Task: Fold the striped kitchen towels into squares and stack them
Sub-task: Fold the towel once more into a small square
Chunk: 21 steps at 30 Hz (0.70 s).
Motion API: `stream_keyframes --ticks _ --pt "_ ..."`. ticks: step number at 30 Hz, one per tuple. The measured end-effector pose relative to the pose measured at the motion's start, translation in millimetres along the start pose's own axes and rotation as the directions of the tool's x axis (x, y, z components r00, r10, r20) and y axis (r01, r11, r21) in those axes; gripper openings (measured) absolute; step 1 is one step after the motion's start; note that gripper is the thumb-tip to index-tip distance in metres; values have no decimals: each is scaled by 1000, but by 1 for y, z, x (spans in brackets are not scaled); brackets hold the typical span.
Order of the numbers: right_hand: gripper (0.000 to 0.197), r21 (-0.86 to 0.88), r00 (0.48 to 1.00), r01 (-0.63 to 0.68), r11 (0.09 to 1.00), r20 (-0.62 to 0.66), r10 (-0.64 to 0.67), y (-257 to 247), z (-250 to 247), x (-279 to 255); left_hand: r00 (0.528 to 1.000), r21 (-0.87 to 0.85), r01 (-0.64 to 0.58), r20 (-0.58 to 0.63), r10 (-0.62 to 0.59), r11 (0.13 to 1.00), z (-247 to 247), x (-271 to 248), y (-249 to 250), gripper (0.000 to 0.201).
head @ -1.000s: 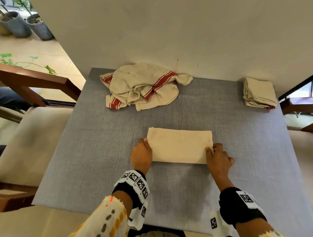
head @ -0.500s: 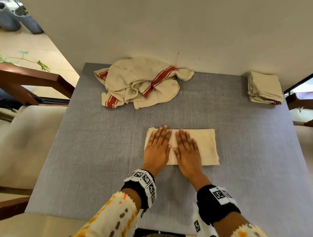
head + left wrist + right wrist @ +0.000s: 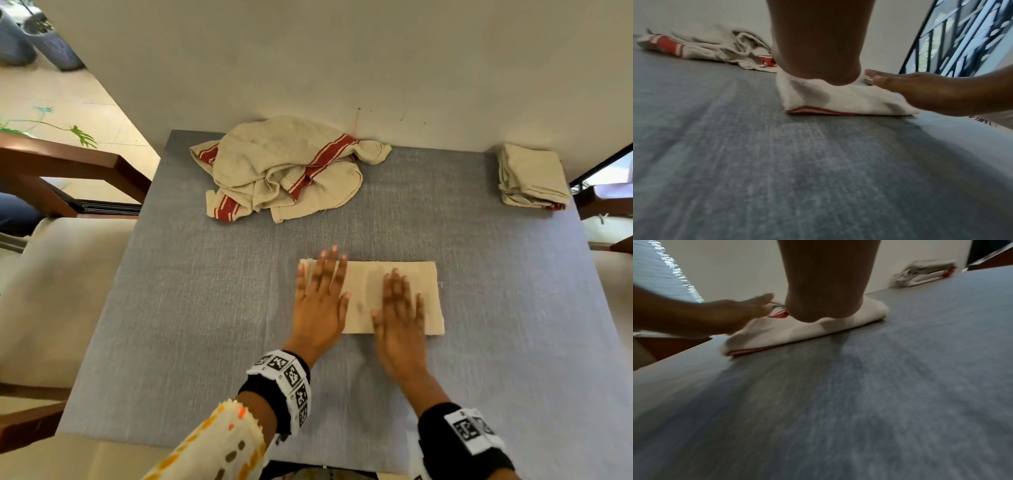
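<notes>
On the grey woven table (image 3: pixel 171 308), both flat hands press the rectangular beige towel (image 3: pixel 363 284).

Matt, coarse-woven beige cloth towel (image 3: pixel 390 294) lies on a grey, matt textured fabric tabletop (image 3: pixel 205 325)

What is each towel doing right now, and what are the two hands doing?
Towel under the hands: folded into a flat rectangle, not yet square, lying on the grey table.
Left hand: flat, fingers straight, pressing the towel's left end.
Right hand: flat, pressing the towel's middle.
Towel pile: crumpled, unfolded, by the wall.
Towel stack: folded, at the far right corner.
</notes>
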State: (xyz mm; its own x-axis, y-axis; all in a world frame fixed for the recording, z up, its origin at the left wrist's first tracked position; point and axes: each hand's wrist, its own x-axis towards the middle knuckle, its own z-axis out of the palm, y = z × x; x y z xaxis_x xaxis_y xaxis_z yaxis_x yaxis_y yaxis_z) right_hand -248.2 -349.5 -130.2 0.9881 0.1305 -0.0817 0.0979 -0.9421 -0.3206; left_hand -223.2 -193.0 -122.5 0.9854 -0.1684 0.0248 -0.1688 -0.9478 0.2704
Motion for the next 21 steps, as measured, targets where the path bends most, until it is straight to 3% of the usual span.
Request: stream_keyframes --ticks 3,6,10,12,15,18,21 --pt "55 -29 992 100 995 86 -97 -9 16 -12 994 35 -84 78 81 996 10 -4 -4 57" --pt "58 -79 993 4 997 114 5 18 14 -20 995 47 4 97 -9 999 10 -8 -22 58" --pt "65 -38 992 -129 991 -12 128 46 1 -25 980 16 184 72 -185 983 -2 -4 -30 59" --pt "70 101 939 -321 942 -98 330 50 -9 -25 968 11 242 66 -242 970 -10 5 -33 63" --pt "63 255 831 -497 830 -137 540 45 -29 -20 983 43 149 106 -153 988 -22 21 -32 69" --pt "54 297 786 -585 755 -24 618 39 -35 -9 979 45 32 199 -40 998 -23 30 -28 77" --pt "46 435 737 -641 632 122 664 37 -38 3 966 60 11 257 -26 998 -22 33 -27 73"
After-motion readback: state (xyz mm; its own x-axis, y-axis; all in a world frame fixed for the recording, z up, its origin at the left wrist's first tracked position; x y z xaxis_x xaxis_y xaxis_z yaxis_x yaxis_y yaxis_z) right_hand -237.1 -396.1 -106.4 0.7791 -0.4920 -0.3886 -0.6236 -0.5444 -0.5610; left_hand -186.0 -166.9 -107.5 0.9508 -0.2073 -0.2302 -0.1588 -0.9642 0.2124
